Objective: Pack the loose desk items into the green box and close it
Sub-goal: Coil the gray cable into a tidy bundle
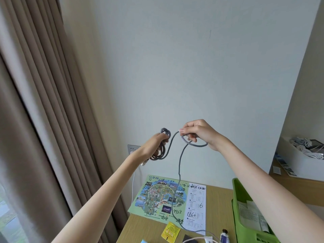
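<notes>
left hand (158, 140) grips coiled cable (179, 165) | right hand (197, 133) pinches it

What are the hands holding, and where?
A grey braided cable: the left hand grips its coiled end, and the right hand pinches a loop further along.

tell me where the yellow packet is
Head view, bottom centre: the yellow packet lies on the desk just below the map, left of the grey cable.
</notes>
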